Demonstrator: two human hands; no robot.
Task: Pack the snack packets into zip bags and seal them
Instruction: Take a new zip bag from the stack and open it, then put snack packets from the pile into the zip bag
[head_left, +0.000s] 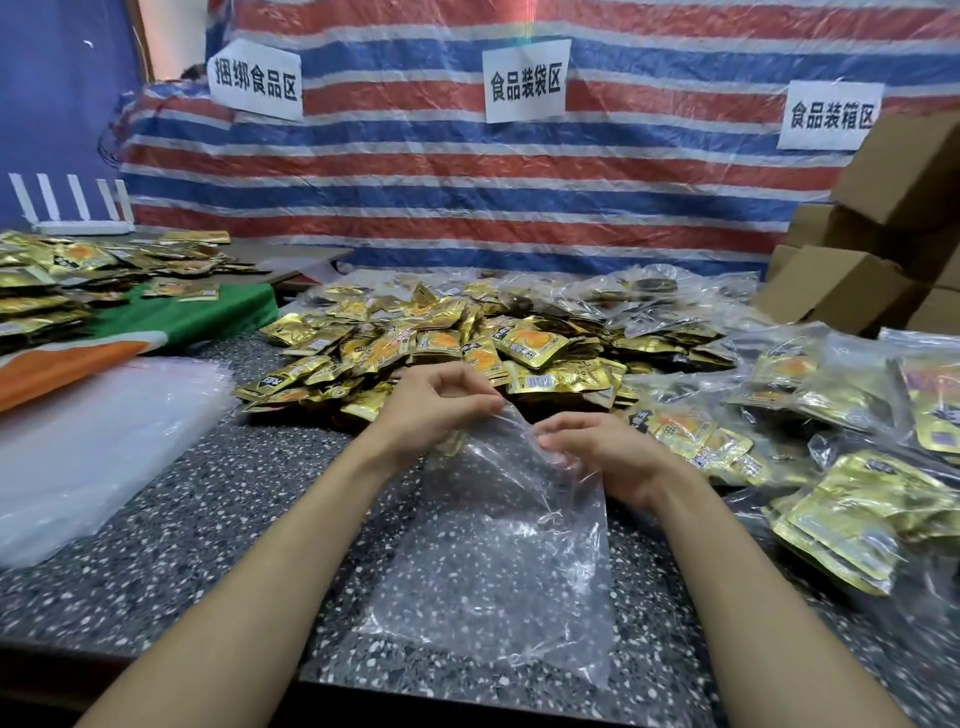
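An empty clear zip bag (493, 561) lies on the speckled table (218, 530), its far end lifted. My left hand (434, 402) pinches the bag's top edge on the left. My right hand (592, 444) pinches the same edge on the right. Just behind both hands sits a large heap of loose gold snack packets (467, 343). To the right lie several filled zip bags (841, 467) with gold packets inside.
A stack of flat clear bags (88, 436) lies at the left on an orange and green cloth (156, 327). More gold packets (62, 275) are piled far left. Cardboard boxes (883, 234) stand at the back right. A striped tarp (467, 171) with paper signs closes the back.
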